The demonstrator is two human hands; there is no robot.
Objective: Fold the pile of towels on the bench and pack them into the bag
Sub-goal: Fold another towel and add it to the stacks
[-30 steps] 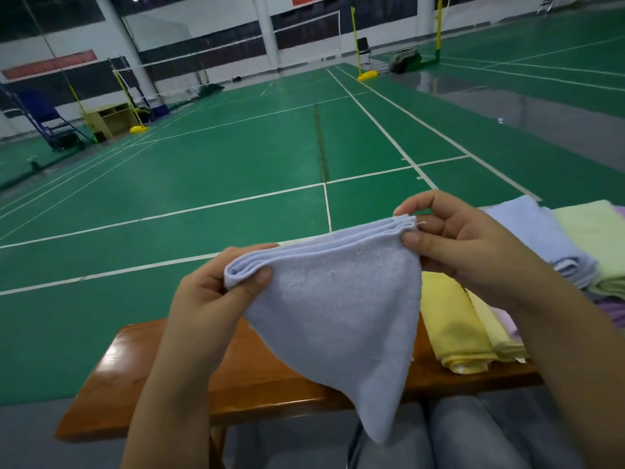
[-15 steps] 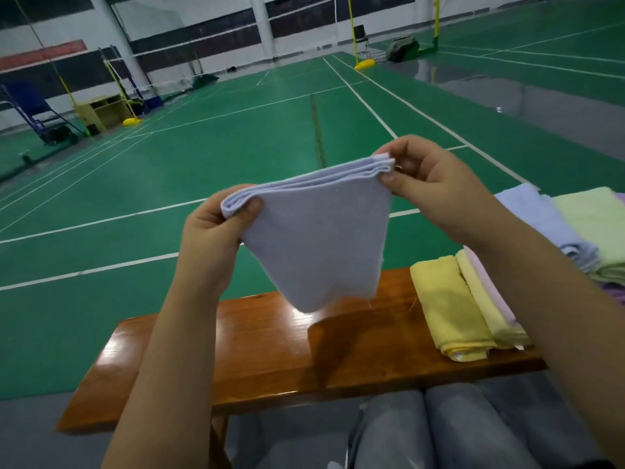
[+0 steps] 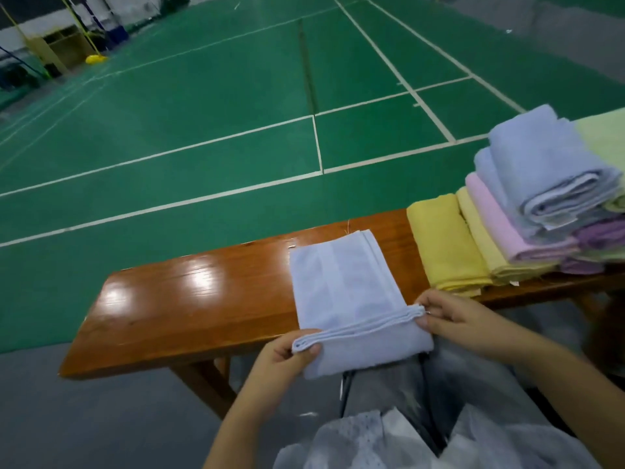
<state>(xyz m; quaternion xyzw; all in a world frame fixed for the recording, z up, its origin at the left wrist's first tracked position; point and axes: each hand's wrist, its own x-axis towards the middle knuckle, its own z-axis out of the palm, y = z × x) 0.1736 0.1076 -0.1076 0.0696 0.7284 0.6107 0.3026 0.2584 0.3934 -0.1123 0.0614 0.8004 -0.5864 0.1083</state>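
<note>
gleaming under lights, the wooden bench stands on a green court floor; left hand and right hand pinch the pale blue towel beside the towel pile.

Towel pile cut off at right edge. Table right end out of frame. Left hand fingers mostly hidden behind pale blue towel.
</note>
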